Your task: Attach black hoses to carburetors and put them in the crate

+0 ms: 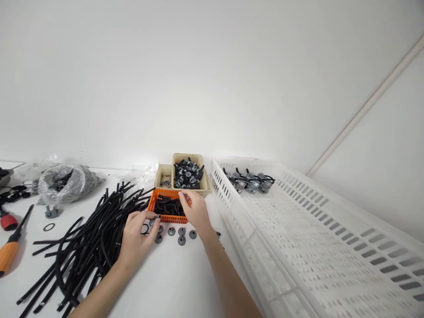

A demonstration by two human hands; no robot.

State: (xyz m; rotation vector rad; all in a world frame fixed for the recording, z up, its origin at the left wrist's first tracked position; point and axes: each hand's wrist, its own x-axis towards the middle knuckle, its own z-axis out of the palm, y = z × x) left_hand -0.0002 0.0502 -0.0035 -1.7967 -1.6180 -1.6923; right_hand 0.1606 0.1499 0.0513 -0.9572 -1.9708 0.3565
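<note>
My left hand [137,236] is closed in a pinch over the table, its fingertips on a small grey cone-shaped fitting [156,217]. More grey fittings [181,240] of the same kind stand on the table between my hands. My right hand [195,210] reaches over the right side of an orange basket [169,219], thumb and fingers brought together; whatever they hold is too small to make out. Short bent black rubber tubes [168,206] fill that basket. A thin black ring [145,229] shows beside my left fingers, partly hidden.
Long black hoses [96,234] lie heaped at left, near an orange-handled screwdriver [11,247] and a bubble-wrap bag [71,183]. Behind the basket are beige bins [163,170] of small parts. A large white crate [281,247] at right holds several assembled pieces [253,181].
</note>
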